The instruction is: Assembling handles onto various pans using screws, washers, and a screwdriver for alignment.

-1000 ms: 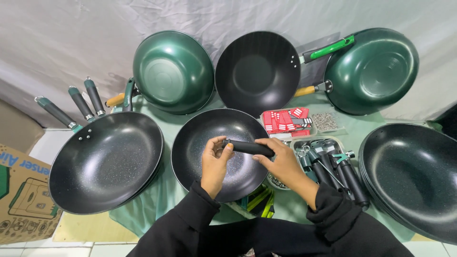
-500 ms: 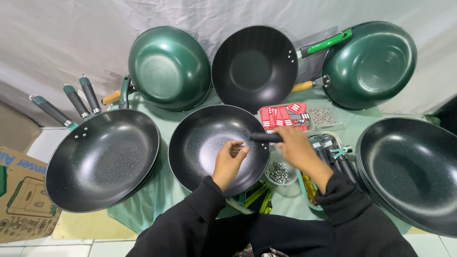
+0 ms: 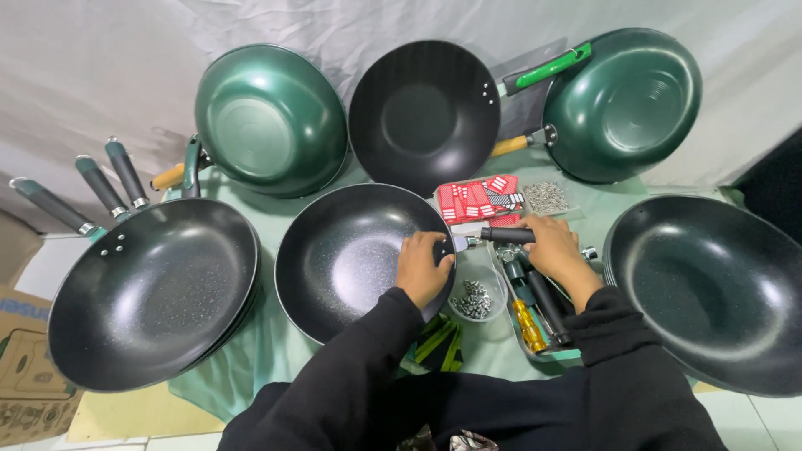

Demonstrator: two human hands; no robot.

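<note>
A black speckled pan [image 3: 351, 255] lies flat in front of me on the pale green cloth. My left hand [image 3: 422, 266] rests on its right rim, fingers curled over the edge where the handle meets it. My right hand [image 3: 551, 249] grips a black handle [image 3: 508, 235] whose metal end points at that rim. A small clear bowl of screws [image 3: 474, 298] sits just below the joint, between my wrists.
Stacked black pans [image 3: 150, 292] lie at left, another black pan [image 3: 718, 288] at right. Green pans [image 3: 267, 121] [image 3: 626, 100] and a black wok [image 3: 422, 113] lean on the white backdrop. A tray of handles with a yellow screwdriver [image 3: 528, 324], a red packet [image 3: 478, 199], cardboard box [image 3: 21, 376].
The handle has moved from over the pan's middle out to its right rim. My left hand shifted right onto that rim, and my right hand went right with the handle.
</note>
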